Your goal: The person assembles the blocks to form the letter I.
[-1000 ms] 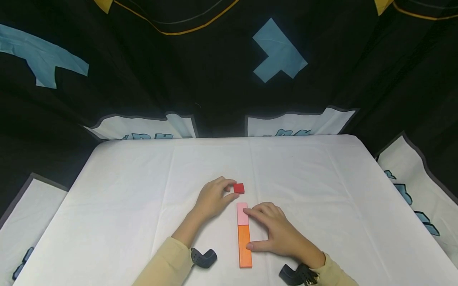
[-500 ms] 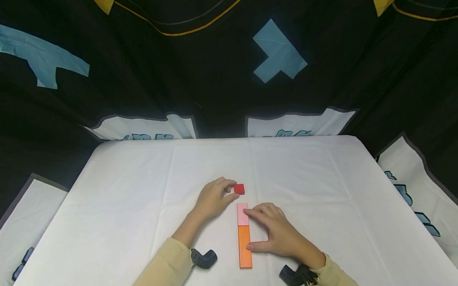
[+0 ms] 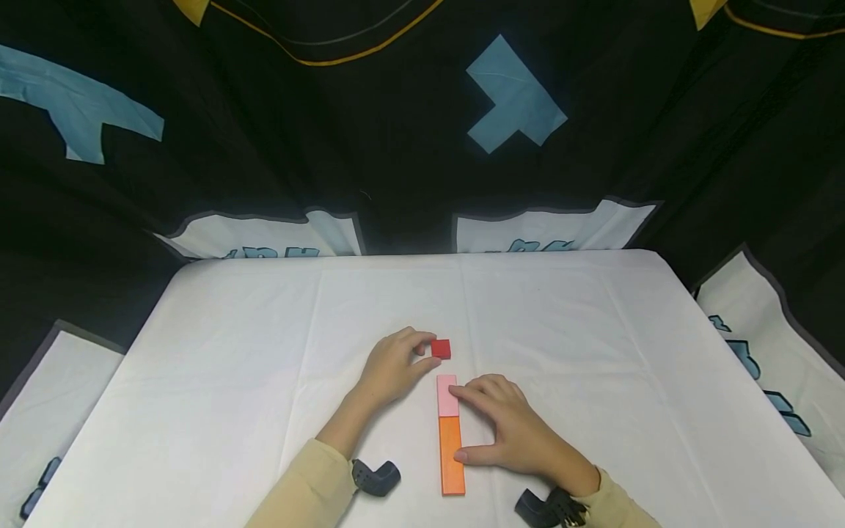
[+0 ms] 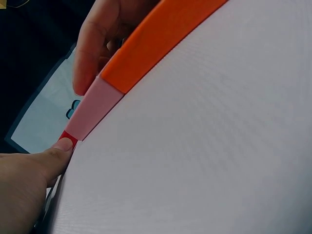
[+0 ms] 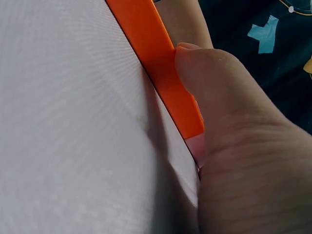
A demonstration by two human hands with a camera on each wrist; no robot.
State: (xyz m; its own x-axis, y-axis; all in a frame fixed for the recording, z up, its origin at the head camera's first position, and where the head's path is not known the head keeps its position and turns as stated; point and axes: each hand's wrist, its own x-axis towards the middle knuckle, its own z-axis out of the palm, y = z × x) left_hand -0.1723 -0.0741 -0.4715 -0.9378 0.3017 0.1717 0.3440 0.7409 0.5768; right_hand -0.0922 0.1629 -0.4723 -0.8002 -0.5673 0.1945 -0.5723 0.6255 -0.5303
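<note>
In the head view, a small red cube (image 3: 441, 349) lies on the table beyond a short pink block (image 3: 447, 396) and a longer orange block (image 3: 452, 456). Pink and orange meet end to end in one line; a gap parts the red cube from the pink. My left hand (image 3: 394, 367) pinches the cube at its left side between thumb and index finger; in the left wrist view the thumb covers part of the red. With fingers spread, my right hand (image 3: 505, 422) touches the pink block with its index fingertip and the orange block with its thumb (image 5: 209, 73).
A white cloth (image 3: 231, 367) covers the table, with faint fold lines. Dark curtains (image 3: 396, 147) with blue and yellow patches hang behind it. Each wrist carries a dark camera mount (image 3: 376, 477) near the table's front.
</note>
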